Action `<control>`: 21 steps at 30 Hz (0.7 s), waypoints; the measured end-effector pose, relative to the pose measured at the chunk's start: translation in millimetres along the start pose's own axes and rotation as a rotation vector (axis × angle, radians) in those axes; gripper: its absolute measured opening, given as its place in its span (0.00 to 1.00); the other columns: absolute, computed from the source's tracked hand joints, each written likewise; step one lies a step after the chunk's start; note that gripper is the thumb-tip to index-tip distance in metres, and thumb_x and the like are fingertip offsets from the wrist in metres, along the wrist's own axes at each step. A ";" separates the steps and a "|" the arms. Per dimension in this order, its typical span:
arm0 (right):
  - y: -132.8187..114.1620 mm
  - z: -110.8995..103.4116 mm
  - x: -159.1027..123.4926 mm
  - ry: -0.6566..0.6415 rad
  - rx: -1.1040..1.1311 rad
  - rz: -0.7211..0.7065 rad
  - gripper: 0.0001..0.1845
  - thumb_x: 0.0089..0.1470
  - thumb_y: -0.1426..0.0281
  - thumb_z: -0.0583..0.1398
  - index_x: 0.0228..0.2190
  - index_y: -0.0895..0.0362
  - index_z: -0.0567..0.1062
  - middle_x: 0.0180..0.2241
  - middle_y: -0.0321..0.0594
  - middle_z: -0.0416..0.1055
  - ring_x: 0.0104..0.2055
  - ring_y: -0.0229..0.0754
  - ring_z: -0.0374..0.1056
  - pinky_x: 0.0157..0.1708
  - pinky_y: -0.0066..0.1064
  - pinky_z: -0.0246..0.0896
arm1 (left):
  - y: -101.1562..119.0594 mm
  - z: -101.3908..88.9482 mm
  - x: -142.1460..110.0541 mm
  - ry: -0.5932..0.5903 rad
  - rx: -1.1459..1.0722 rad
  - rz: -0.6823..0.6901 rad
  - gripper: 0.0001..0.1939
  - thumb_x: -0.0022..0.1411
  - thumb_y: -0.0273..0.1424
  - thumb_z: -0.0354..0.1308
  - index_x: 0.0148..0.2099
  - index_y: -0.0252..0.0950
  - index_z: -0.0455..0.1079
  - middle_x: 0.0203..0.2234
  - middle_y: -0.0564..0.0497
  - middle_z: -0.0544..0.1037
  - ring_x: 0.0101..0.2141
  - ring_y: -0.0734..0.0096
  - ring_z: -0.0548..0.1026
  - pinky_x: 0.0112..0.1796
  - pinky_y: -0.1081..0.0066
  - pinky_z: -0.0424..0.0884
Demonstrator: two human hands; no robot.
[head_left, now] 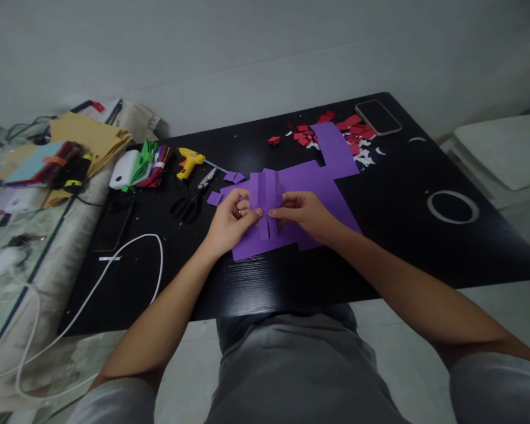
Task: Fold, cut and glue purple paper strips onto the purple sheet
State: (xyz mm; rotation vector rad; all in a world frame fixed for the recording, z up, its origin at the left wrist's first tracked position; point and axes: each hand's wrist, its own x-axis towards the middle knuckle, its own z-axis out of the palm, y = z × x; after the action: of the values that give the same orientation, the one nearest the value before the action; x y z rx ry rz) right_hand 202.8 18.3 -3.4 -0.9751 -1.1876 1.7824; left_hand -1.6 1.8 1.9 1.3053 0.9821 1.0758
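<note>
A large purple paper sheet (pixel 322 176), folded into pleats at its left part, lies on the black table (pixel 401 247). My left hand (pixel 232 221) pinches the pleated purple paper from the left, fingers closed on a fold. My right hand (pixel 302 213) pinches the same pleats from the right, fingertips almost meeting the left hand's. Small purple offcuts (pixel 233 176) lie just beyond my left hand.
Black-handled scissors (pixel 192 200) and a yellow glue gun (pixel 189 160) lie left of the paper. Red paper scraps (pixel 351 129) and a phone (pixel 378 116) sit at the far edge. A white cable (pixel 128 253), a dark phone (pixel 113 227) and stacked coloured felt (pixel 152 165) are at the left.
</note>
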 end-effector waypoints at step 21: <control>3.3 2.7 0.7 0.005 -0.013 0.009 0.16 0.38 0.64 0.77 0.27 0.56 0.81 0.27 0.33 0.78 0.29 0.37 0.74 0.33 0.30 0.73 | -1.2 2.1 -1.5 -0.042 -0.053 -0.055 0.23 0.53 0.31 0.74 0.44 0.39 0.65 0.27 0.58 0.77 0.21 0.79 0.72 0.25 0.77 0.69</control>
State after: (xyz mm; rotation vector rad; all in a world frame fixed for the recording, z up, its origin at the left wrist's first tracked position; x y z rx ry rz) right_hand 199.5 17.0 -5.9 -0.9939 -1.1949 1.7802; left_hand 0.1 -0.1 0.8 1.2465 0.9470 1.0213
